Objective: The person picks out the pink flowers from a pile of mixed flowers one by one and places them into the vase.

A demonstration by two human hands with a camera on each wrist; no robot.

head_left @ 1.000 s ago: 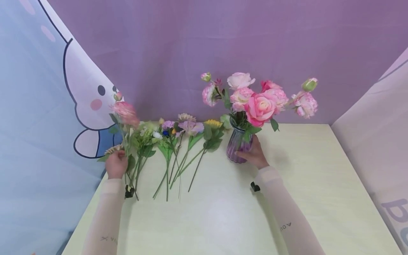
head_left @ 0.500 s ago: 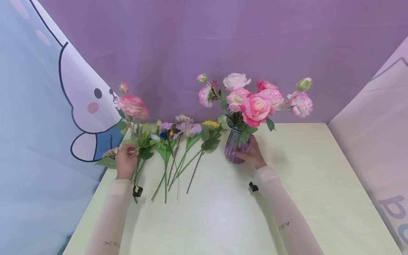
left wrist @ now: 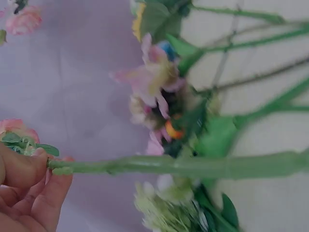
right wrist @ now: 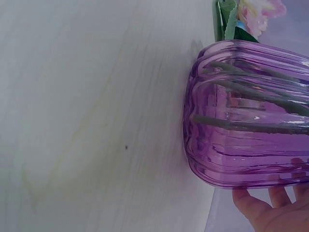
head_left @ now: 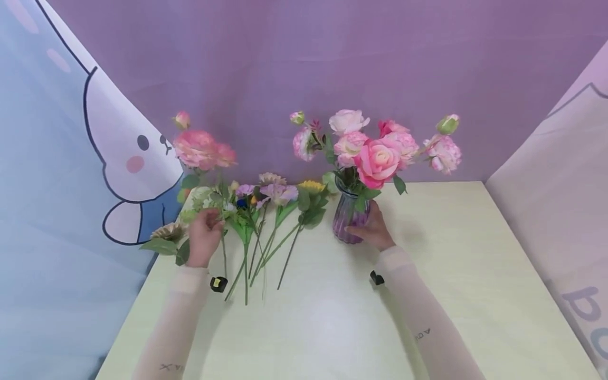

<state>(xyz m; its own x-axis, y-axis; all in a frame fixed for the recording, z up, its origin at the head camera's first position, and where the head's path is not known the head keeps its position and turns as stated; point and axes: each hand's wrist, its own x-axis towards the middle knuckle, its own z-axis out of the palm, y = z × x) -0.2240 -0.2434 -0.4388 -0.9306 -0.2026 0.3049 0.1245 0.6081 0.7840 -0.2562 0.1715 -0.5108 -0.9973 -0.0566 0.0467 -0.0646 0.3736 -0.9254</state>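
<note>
My left hand (head_left: 204, 240) pinches the green stem (left wrist: 188, 166) of a pink artificial flower (head_left: 197, 150) with a small bud above it. The flower stands upright over the left of the table, its bloom well above the hand. My right hand (head_left: 379, 232) grips the ribbed purple glass vase (head_left: 348, 224) from its right side, thumb across the front. Pink and pale roses (head_left: 378, 162) fill the vase. Through the glass (right wrist: 251, 150) in the right wrist view, dark stems show. The vase stands upright on the table.
Between the hands lies a row of artificial flowers, with lilac blooms (head_left: 280, 194), a yellow flower (head_left: 312, 186) and several stems pointing toward me. A beige flower (head_left: 169, 231) lies left of my left hand. A purple cloth (head_left: 266, 95) hangs behind the pale table (head_left: 304, 338).
My left hand has moved right, carrying the pink flower away from the left edge and slightly up. My right hand stays on the vase; the view has shifted slightly.
</note>
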